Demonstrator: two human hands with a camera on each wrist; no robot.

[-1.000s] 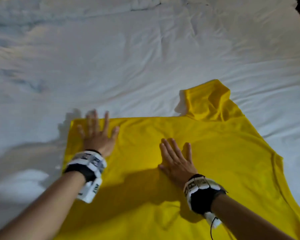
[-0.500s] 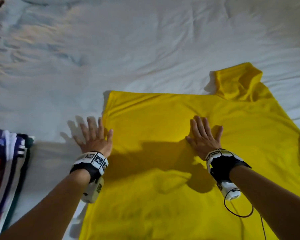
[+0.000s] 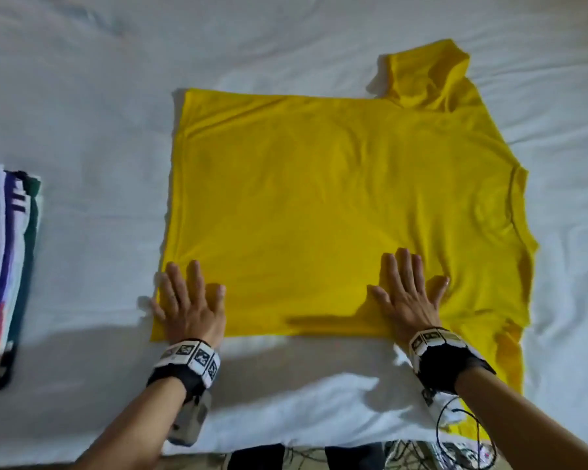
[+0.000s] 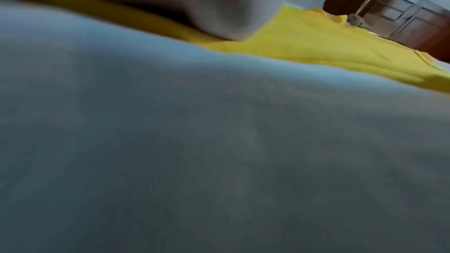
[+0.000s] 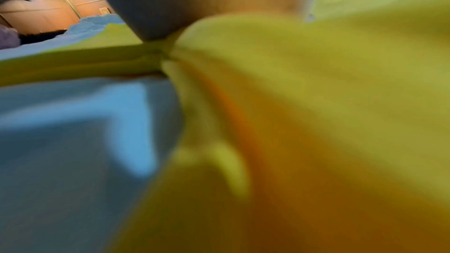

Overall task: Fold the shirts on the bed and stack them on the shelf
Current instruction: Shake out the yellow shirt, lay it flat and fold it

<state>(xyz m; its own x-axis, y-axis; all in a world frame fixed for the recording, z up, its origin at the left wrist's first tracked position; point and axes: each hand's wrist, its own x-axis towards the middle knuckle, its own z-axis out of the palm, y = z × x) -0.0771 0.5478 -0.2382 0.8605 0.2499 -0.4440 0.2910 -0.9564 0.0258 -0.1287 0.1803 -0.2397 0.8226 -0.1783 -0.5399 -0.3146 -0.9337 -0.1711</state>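
Lying flat on the white bed (image 3: 82, 96), the yellow shirt (image 3: 319, 198) runs its length left to right, collar toward the right; left hand (image 3: 190, 307) presses the near-left corner, right hand (image 3: 408, 293) the near edge, both with fingers spread, gripping nothing, having slid down from mid-shirt since earlier; folded stack (image 3: 4, 266) lies left

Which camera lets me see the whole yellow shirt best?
The head camera: the yellow shirt lies spread on the bed with both hands flat on it. The left wrist view shows only a yellow strip; the right wrist view shows blurry bunched cloth.
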